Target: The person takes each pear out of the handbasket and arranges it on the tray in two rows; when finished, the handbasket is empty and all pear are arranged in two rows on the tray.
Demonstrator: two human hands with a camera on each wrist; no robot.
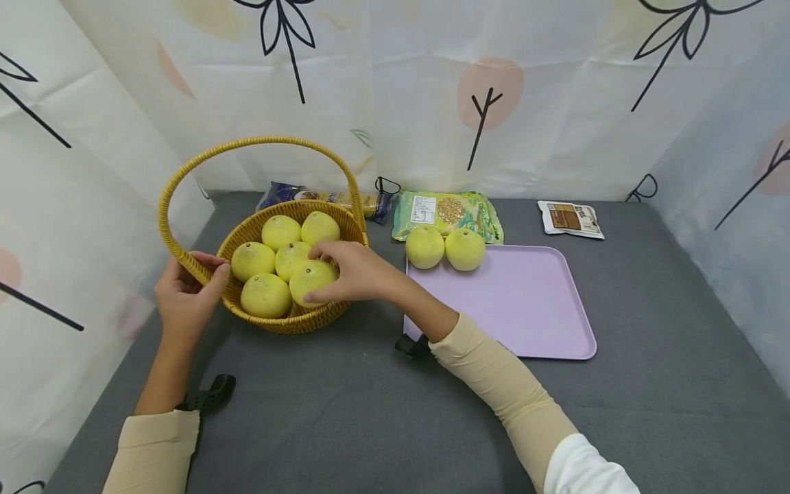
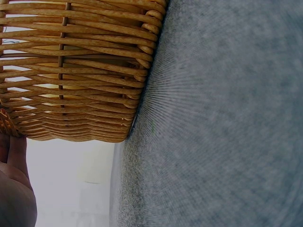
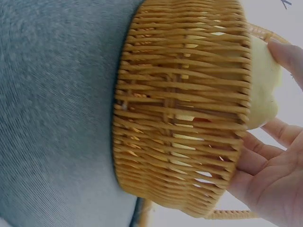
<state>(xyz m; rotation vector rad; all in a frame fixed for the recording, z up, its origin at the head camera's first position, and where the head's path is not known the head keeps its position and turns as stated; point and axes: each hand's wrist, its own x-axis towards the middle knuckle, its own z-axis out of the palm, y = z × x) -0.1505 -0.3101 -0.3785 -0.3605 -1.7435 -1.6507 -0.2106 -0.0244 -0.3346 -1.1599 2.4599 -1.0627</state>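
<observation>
A yellow wicker basket [image 1: 290, 328] with a tall hooped handle stands on the left of the table and holds several round yellow-green fruits [image 1: 265, 296]. At its left side my left hand [image 1: 188, 295] grips the basket where the handle meets the rim, thumb in front. My right hand [image 1: 354, 271] reaches over the right rim, thumb and fingers around the nearest right-hand fruit [image 1: 310, 281]. The right wrist view shows that fruit [image 3: 262, 85] above the basket's rim, between thumb and fingers. In the left wrist view only part of the left hand [image 2: 16, 189] shows, touching the basket.
Two more such fruits [image 1: 464, 250] sit at the upper left of a lilac tray [image 1: 512, 302]. Behind them lies a green food packet [image 1: 447, 213]. A blue-and-yellow packet [image 1: 376, 206] lies behind the basket, and a small white-and-brown packet [image 1: 570, 219] at the back right.
</observation>
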